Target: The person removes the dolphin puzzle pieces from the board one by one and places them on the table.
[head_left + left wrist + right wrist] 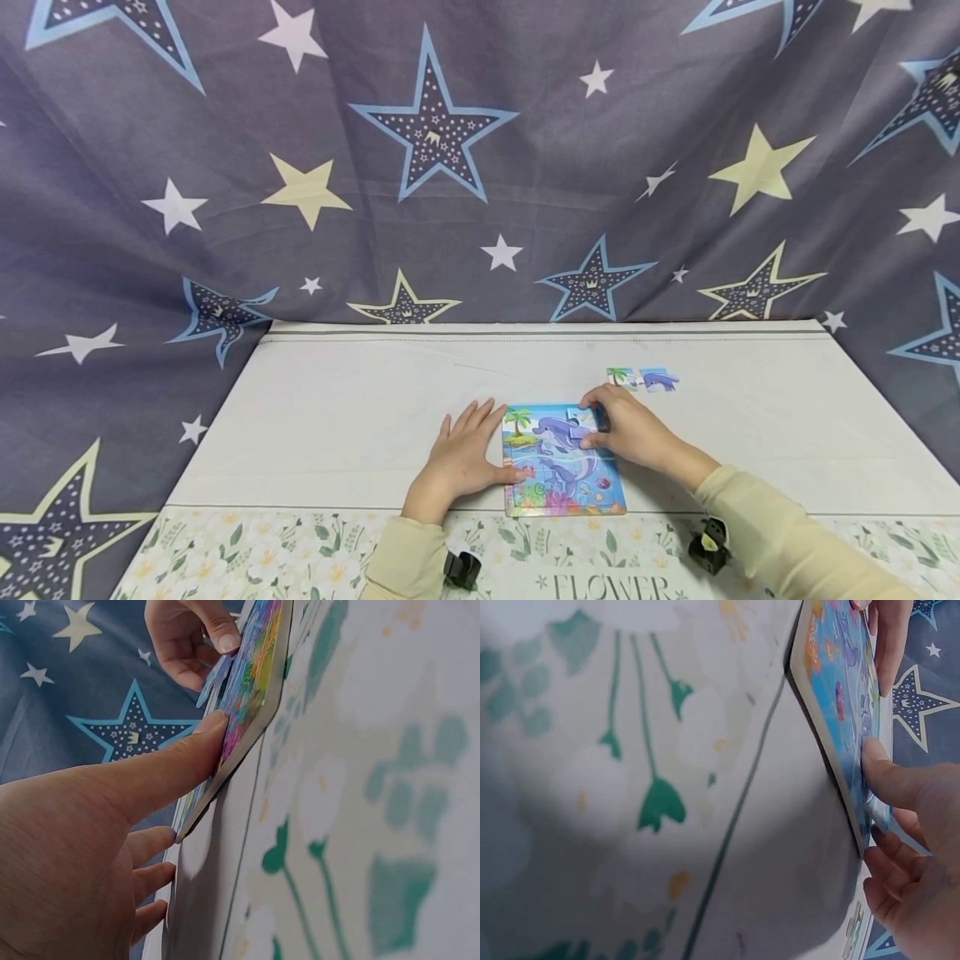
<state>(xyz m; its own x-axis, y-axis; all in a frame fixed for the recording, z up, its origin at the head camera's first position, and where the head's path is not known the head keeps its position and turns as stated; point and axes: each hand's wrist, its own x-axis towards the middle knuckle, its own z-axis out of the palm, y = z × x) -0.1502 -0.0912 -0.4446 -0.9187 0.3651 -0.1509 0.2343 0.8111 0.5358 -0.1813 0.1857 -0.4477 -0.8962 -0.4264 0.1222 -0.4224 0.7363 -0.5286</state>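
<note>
A dolphin jigsaw puzzle (558, 475) in a flat tray lies near the front of the white table area, showing dolphins, a palm tree and coral. My left hand (463, 454) rests at its left side, fingers spread and fairly straight, with the thumb pressing on the puzzle face. At the upper right of the puzzle, my right hand (630, 429) pinches a bluish puzzle piece (215, 681) between thumb and fingers, tilted just above the board. That hand partly hides the piece and the board's corner. In the right wrist view, the right thumb lies over the puzzle's edge.
Two loose puzzle pieces lie beyond my right hand: one with a palm tree (618, 377), one with a dolphin (658, 380). A flowered cloth band (300, 550) runs along the table's front. A star-patterned curtain (465, 225) stands behind and at both sides.
</note>
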